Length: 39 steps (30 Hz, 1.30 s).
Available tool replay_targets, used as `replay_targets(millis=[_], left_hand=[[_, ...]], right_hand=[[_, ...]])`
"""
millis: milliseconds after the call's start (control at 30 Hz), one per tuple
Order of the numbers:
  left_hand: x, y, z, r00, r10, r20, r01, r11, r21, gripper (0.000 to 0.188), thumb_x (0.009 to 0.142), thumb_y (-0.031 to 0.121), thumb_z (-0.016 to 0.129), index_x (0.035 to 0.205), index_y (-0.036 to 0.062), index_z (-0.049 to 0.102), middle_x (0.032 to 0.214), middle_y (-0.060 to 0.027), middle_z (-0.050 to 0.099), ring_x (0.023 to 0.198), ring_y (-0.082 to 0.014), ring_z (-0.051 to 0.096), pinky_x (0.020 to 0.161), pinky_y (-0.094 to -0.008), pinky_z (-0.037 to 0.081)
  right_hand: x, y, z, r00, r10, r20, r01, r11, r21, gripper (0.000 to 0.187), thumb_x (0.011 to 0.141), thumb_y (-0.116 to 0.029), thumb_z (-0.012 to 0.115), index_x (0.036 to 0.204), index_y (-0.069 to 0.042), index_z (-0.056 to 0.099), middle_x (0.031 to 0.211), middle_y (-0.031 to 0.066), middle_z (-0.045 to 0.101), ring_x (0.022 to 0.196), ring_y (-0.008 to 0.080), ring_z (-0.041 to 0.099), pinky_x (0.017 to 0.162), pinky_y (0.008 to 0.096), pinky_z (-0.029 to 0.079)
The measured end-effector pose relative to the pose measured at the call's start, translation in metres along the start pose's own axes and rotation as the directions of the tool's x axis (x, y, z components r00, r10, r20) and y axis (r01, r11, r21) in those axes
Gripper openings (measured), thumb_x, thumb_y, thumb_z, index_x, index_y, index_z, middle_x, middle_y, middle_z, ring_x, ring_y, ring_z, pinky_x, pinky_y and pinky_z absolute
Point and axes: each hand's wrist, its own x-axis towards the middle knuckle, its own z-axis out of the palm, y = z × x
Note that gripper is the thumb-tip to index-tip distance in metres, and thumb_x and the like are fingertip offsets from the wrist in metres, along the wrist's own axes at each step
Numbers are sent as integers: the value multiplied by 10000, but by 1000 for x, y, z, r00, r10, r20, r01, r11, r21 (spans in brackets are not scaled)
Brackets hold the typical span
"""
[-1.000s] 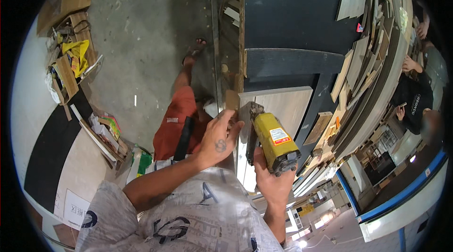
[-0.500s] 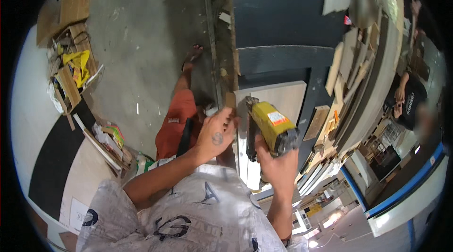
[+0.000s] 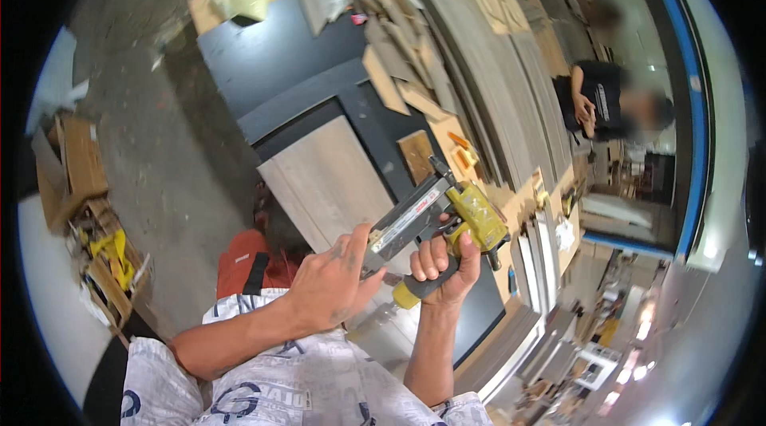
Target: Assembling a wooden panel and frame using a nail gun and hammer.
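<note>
As a co-worker [image 3: 598, 99] in black is seen beyond the long boards [image 3: 479, 83], a person in a printed white shirt [image 3: 279, 378] holds a yellow-and-black nail gun [image 3: 481, 217] aloft over the work surface [image 3: 200, 13]. Of the 2 bare hands, the right hand [image 3: 447, 274] is wrapped tightly around the gun's handle; the left hand [image 3: 331, 278] is at the lower end of its slanted magazine, and from where I stand I cannot tell whether it is pinching it. Beside the gun, 1 pale panel [image 3: 319, 163] lies on black panelling [image 3: 247, 59], near a small brown wooden block [image 3: 415, 155].
</note>
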Motion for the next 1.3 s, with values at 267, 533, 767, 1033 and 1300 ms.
replay_targets(millis=[267,533,767,1033,1300], left_hand=[[-45,55,53,936,349,45,-341,868,361,728,781,231,758,1318,-115,410,965,-202,608,681,-280,637,509,-337,510],[-75,74,71,895,381,233,-445,801,401,809,735,229,794,1340,-121,386,988,-194,615,684,-260,625,572,-353,518],[-75,118,81,769,584,262,-635,647,423,764,757,188,768,1331,-143,388,1048,-222,614,713,-230,639,490,-284,500],[-56,170,118,692,635,342,-721,597,351,617,742,103,756,1230,-76,421,1063,-195,591,828,-269,662,560,-292,522],[-46,183,155,609,701,372,-793,545,271,623,746,127,777,1211,-44,400,1089,-195,577,834,-279,666,549,-295,536]], right_hand=[[-86,-17,-69,974,-225,24,204,918,341,435,989,-368,458,1217,1,490,576,-2,443,409,115,400,395,289,374],[-126,-24,-110,943,-332,-6,285,801,526,396,1002,-368,436,1104,-8,567,562,-7,425,458,98,431,425,265,393],[-145,-18,-135,906,-418,72,256,675,692,407,1006,-374,453,1006,17,567,584,-3,425,475,91,416,449,259,403],[-160,-25,-147,921,-389,-27,167,329,929,363,1014,-333,483,774,-60,486,561,-65,373,458,28,345,436,197,346],[-165,-14,-190,899,-437,40,65,222,973,377,1036,-272,422,1096,62,586,513,-95,317,416,3,288,425,163,349]])
